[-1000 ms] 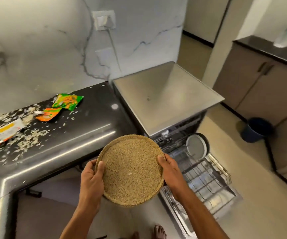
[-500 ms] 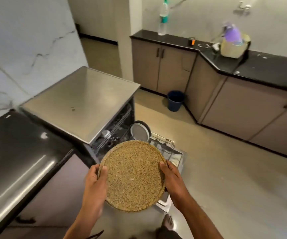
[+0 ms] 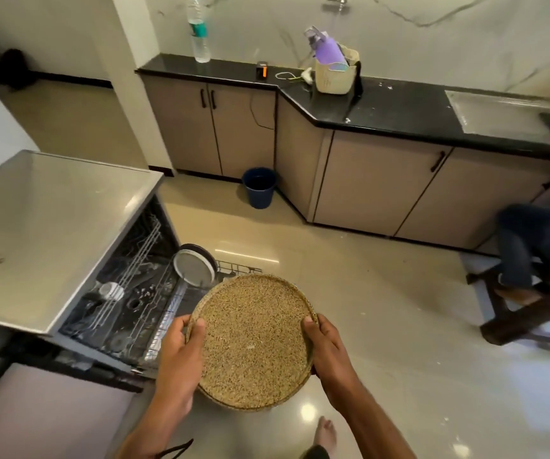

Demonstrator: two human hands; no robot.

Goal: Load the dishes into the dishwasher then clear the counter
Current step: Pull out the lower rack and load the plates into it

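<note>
Fingers of your left hand (image 3: 181, 356) and right hand (image 3: 328, 351) grasp the round speckled-brown stiff plate (image 3: 252, 339) by opposite rims; it looks breakable.

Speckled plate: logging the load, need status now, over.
Left hand and right hand grip speckled plate by opposite rims. Plate above open dishwasher rack; grey plates already racked. Nothing blocking.

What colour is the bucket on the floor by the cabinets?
Dark blue bucket, seen best in the head view, standing beside the beige cabinets.
</note>
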